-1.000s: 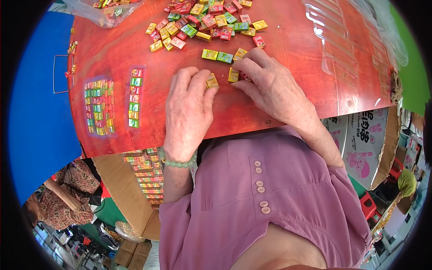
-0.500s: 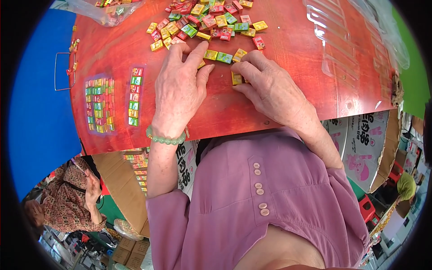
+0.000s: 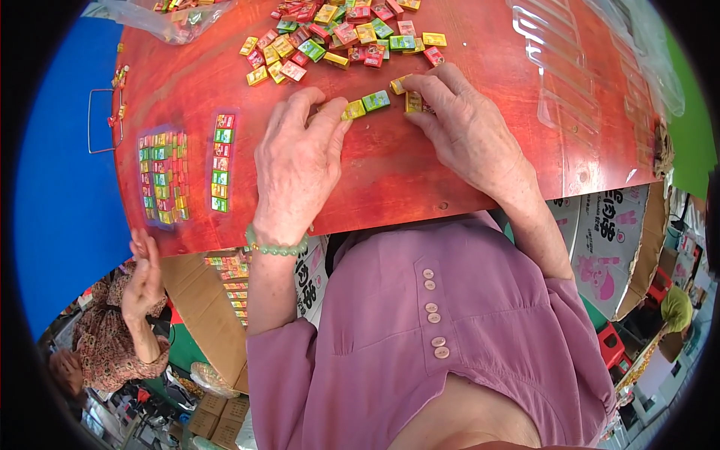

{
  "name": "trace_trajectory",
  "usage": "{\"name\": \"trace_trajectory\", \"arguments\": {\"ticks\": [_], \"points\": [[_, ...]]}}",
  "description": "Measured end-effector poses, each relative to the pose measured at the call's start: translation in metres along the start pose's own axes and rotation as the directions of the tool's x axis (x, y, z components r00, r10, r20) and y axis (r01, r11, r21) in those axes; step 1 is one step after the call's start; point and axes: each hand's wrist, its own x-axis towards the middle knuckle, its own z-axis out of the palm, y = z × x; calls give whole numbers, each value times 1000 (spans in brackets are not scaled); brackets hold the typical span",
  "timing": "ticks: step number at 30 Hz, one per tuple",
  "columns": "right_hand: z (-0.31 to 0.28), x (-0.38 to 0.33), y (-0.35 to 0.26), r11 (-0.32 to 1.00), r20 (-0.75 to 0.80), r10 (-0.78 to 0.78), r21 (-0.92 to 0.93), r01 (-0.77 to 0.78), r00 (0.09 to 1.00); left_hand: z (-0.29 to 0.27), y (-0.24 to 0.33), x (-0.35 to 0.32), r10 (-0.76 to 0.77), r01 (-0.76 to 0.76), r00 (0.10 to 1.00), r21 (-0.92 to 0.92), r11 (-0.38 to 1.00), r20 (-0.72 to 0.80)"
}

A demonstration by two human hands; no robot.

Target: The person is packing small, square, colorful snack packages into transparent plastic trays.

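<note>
My left hand (image 3: 298, 161), with a green bead bracelet (image 3: 277, 244) at its wrist, pinches a small yellow box (image 3: 352, 110) between thumb and forefinger. Against that box's right end lies a small green box (image 3: 376, 100), making a short slanted row. To the right, my right hand (image 3: 476, 131) has thumb and fingers closed about another small yellow box (image 3: 414, 102), partly hidden by the fingers. One more yellow box (image 3: 397, 84) sits just beyond those fingertips. A loose pile of red, yellow and green boxes (image 3: 345, 34) spreads over the red table (image 3: 375, 180) farther off.
At left lie a wrapped block of boxes (image 3: 163, 176) and a single wrapped row (image 3: 223, 163). Clear plastic trays (image 3: 551, 60) occupy the right side, a plastic bag (image 3: 176, 22) the far left. Another person's hand (image 3: 141, 277) is by the left table edge, near an open carton (image 3: 199, 307).
My right hand has shifted right and away with its yellow box. The yellow and green boxes by my left hand now slant more. The other person's hand has risen toward the table edge.
</note>
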Motion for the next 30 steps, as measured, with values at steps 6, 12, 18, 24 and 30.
{"name": "trace_trajectory", "arguments": {"ticks": [6,12,18,24,30], "points": [[7,-6,-12,1000,51,7,18,-8,999,6,24,-19,-73,74,996,3,997,-52],[12,-2,-15,999,29,17,-35,-16,999,7,38,-27,-46,45,999,-31,999,-26],[15,5,-18,996,40,-25,-84,28,999,5,32,-31,-40,39,999,-118,992,-9],[22,12,-16,983,80,-39,-176,53,996,-2,27,-32,-21,29,998,-136,990,58],[12,5,-6,986,76,-115,-111,123,990,-6,21,-35,-29,40,997,-159,986,72]]}}
